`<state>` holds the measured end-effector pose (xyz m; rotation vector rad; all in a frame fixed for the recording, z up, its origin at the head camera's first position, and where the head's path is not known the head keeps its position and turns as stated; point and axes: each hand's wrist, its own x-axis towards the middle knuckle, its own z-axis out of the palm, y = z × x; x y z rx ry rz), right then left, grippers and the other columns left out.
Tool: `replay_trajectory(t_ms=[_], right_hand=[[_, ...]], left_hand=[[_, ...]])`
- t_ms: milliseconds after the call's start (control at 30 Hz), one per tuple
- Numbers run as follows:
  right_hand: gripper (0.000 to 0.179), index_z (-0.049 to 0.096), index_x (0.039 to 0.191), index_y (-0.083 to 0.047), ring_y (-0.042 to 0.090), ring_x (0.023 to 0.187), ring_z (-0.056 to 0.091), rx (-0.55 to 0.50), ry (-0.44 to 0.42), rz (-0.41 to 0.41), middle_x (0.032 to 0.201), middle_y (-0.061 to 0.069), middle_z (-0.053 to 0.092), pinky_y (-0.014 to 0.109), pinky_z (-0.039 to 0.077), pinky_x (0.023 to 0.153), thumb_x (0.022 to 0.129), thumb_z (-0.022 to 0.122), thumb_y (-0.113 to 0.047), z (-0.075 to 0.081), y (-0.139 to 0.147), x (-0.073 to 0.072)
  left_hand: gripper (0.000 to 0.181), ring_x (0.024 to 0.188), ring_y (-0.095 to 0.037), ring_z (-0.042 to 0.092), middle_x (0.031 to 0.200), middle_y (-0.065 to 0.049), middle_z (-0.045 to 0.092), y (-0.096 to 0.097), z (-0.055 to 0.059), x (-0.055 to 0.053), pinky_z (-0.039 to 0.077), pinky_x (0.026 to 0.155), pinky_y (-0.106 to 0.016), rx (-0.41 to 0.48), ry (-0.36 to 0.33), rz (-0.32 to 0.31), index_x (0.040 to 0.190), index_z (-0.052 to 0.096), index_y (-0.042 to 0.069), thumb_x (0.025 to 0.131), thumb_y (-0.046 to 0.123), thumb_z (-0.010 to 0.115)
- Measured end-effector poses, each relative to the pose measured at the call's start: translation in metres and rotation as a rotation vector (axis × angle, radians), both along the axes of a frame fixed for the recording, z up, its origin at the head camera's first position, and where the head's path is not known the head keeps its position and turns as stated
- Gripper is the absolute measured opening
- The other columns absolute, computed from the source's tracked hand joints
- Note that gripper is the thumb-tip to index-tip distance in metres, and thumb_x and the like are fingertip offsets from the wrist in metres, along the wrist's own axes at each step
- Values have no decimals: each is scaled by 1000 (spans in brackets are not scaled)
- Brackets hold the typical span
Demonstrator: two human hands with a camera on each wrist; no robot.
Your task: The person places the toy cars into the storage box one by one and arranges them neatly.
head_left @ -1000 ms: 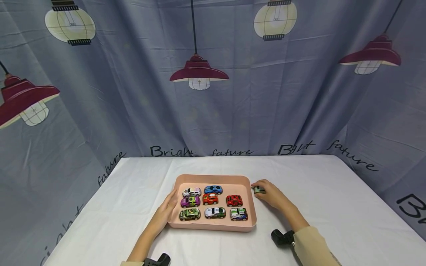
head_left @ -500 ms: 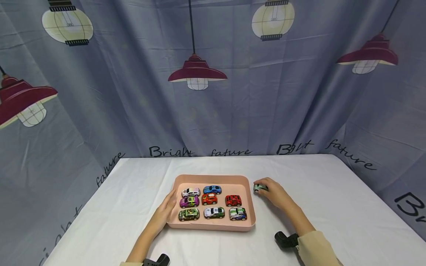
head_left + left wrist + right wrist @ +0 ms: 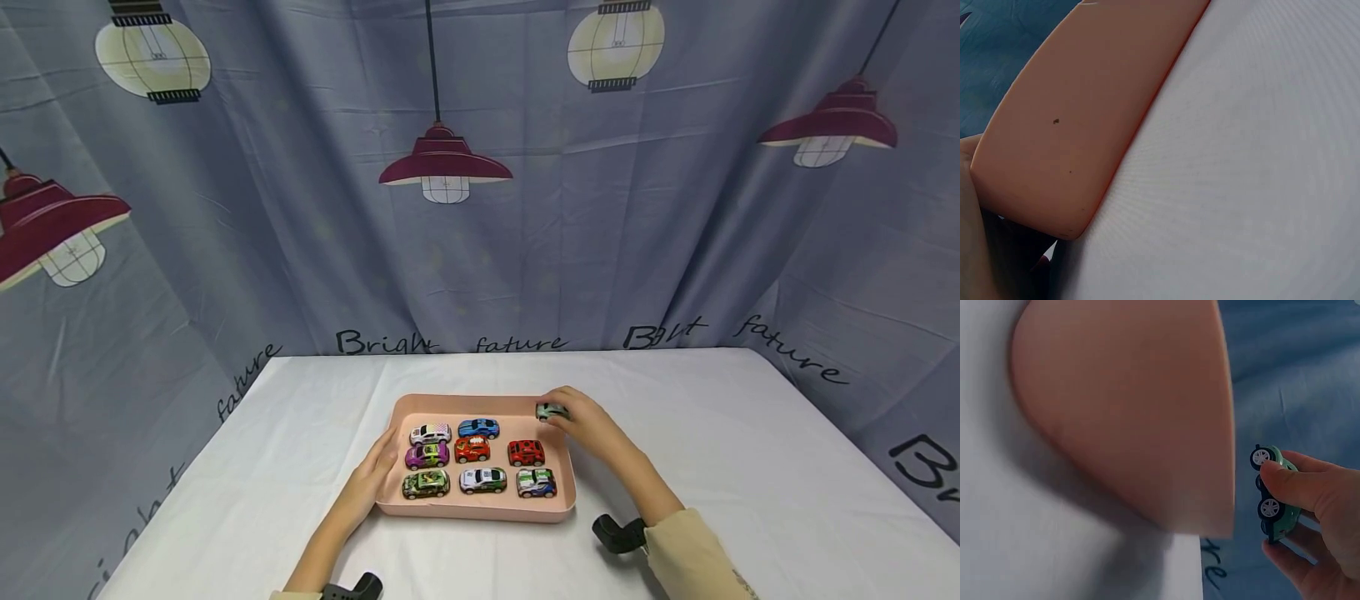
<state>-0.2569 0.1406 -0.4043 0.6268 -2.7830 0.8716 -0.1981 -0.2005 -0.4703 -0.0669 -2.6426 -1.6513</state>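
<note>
My right hand (image 3: 592, 425) pinches a pale green toy car (image 3: 552, 411) over the back right corner of a pink tray (image 3: 480, 510). In the right wrist view, thumb and fingers hold this toy car (image 3: 1277, 509) by its sides, wheels showing, above the tray's rim. My left hand (image 3: 367, 477) rests against the tray's left wall, its fingers fairly straight. Only part of that hand shows beside the tray (image 3: 1079, 125) in the left wrist view. Inside the tray are several toy cars, among them a blue one (image 3: 478, 427), a red one (image 3: 527, 452) and a purple one (image 3: 427, 455).
A white cloth (image 3: 712, 433) covers the table around the tray. Behind it hangs a blue-grey curtain (image 3: 525, 250) printed with lamps and lettering. Each wrist carries a black camera mount, such as the right one (image 3: 618, 534).
My right hand has lifted the green toy car from beside the tray's right wall and brought it left over the back right corner. The left hand and tray stay put.
</note>
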Motion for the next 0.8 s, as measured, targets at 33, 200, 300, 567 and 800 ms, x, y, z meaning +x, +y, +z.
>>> replay_trajectory(t_ms=[33,200,300,567,800], right_hand=[[31,62,114,-9,27,108,56,2,-12,3,113,9,60,45,46,93,84,63,-11,0,-5,-1],[30,62,114,-11,27,110,55,57,-55,21,114,7,59,45,45,95,84,63,-13,-6,-22,-8],[29,62,113,-13,27,115,53,105,-66,42,117,6,59,46,43,97,84,63,-14,-12,-29,-11],[25,65,106,-12,23,112,56,175,-36,86,112,4,65,41,44,97,81,66,-9,-23,-37,-18],[23,66,104,-10,22,107,60,233,-25,125,108,4,66,39,48,92,82,65,-7,-25,-40,-19]], left_hand=[[51,137,-39,19,150,-13,23,0,0,0,13,108,-62,3,1,-1,144,26,24,97,40,35],[52,137,-38,19,150,-14,24,1,1,1,14,109,-61,14,13,-5,144,27,21,97,38,37],[52,138,-37,19,150,-14,24,1,1,1,13,110,-59,18,12,-7,144,26,21,96,39,37],[52,137,-38,20,150,-14,24,0,1,1,13,109,-61,12,8,-3,144,27,23,96,40,38],[52,137,-38,20,150,-14,24,0,0,0,13,109,-61,6,3,1,144,26,24,96,42,37]])
